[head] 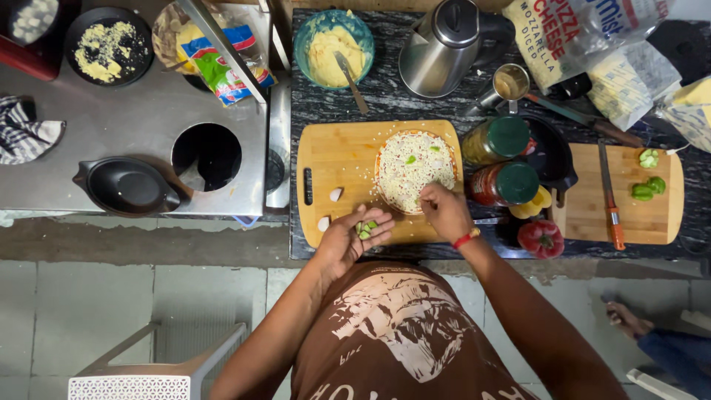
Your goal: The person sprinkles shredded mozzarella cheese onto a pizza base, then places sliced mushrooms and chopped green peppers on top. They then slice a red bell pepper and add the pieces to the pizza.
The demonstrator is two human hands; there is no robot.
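On the left, a steel surface (111, 133) is seen with a round hole, a black dish (127, 185) near its front edge and a black plate of yellow crumbs (108, 46) at the far side. Further right, a dark stone worktop (385, 104) carries a wooden board (337, 163), and on it a round pizza base (413, 170) is laid, already covered with white grated cheese and dotted with a few green pepper pieces. More pieces remain to be placed, it may be judged, since the left hand (355, 235) is held cupped, palm up, at the near edge of the board with several green pepper pieces (365, 228) resting in it. The right hand (444, 211) is held palm down over the near right rim of the pizza, fingertips pinched together; whether a piece is gripped cannot be told. Further right, two green-lidded jars (507, 159), a red pepper (541, 237) and a second board (629, 200) with a knife (609, 196) are set.
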